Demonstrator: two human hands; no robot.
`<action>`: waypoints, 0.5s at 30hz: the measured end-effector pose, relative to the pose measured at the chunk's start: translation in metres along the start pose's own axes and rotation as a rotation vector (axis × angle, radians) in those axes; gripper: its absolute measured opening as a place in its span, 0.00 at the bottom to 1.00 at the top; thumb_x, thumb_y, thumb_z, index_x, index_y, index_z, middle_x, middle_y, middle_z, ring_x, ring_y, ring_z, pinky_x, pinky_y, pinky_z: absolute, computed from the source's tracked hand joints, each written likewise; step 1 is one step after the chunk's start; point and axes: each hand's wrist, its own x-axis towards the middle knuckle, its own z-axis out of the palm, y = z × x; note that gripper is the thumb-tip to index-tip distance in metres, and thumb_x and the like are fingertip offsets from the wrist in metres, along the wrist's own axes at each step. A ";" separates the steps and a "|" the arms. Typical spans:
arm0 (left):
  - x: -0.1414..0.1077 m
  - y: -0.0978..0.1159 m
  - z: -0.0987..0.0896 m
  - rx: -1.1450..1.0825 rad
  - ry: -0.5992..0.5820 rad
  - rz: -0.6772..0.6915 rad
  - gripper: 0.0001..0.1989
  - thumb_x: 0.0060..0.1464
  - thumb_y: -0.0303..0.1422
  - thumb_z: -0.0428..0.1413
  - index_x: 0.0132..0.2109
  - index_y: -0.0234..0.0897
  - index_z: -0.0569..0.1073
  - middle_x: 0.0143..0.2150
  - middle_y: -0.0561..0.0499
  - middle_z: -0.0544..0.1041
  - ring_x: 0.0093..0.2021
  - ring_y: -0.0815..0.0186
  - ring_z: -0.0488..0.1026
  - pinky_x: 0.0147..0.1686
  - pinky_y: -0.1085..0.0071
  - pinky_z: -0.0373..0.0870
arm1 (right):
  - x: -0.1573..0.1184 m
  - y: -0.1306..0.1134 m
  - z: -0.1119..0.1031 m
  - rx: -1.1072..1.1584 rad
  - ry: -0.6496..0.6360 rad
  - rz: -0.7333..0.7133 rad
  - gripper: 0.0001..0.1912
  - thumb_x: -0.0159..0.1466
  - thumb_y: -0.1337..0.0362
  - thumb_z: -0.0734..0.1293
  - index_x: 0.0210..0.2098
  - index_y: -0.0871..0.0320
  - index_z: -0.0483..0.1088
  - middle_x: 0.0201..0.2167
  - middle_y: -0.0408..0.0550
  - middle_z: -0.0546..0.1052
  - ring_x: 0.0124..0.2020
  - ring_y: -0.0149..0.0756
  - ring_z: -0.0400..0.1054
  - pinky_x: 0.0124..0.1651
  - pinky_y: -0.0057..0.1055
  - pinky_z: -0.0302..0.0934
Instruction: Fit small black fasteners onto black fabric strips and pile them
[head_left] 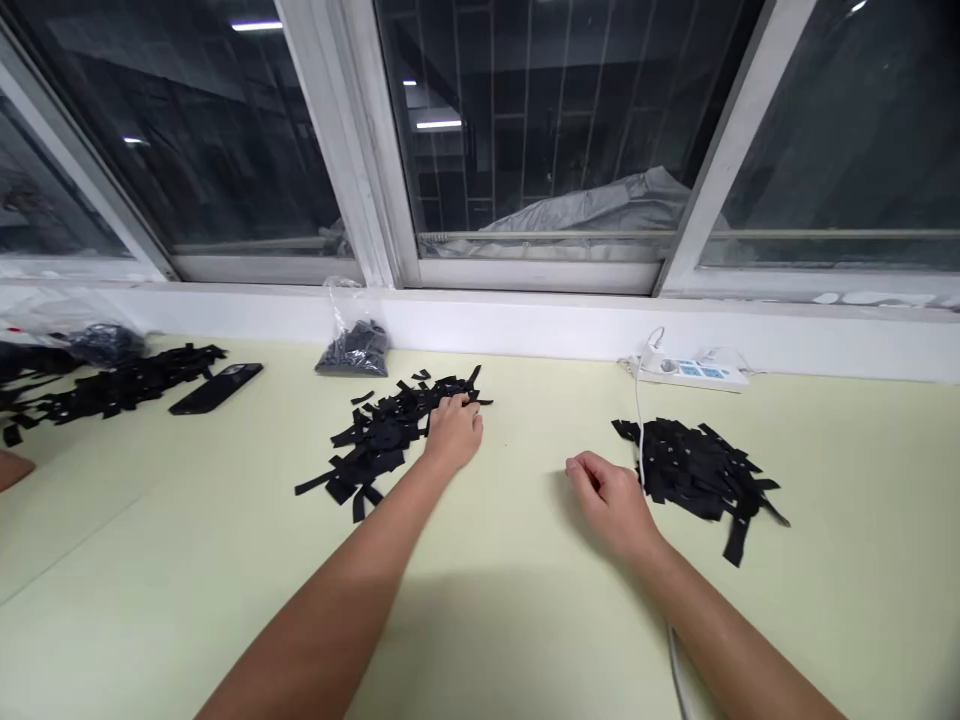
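My left hand (454, 432) rests on the right edge of a loose pile of short black fabric strips (386, 428). Its fingers reach over the strips, slightly bent and apart, with the tips partly hidden. My right hand (611, 495) is curled closed just above the table, left of a second pile of black strips (694, 465). Small shiny dots show on several strips in that second pile. Whether anything is inside the right hand's curled fingers is hidden.
A power strip (694, 374) lies by the wall; its white cable (640, 420) runs past my right hand. A clear bag of black pieces (354, 348) stands at the back. Farther left are a black phone (216, 389), more black strips (127, 385) and another person's hand (13, 468).
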 end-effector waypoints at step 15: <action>0.023 -0.003 0.008 0.081 0.024 0.033 0.16 0.58 0.36 0.48 0.48 0.40 0.77 0.49 0.42 0.78 0.49 0.48 0.72 0.42 0.56 0.68 | 0.011 -0.003 -0.001 0.080 0.037 0.041 0.19 0.66 0.56 0.59 0.21 0.57 0.57 0.18 0.38 0.58 0.23 0.28 0.52 0.28 0.28 0.46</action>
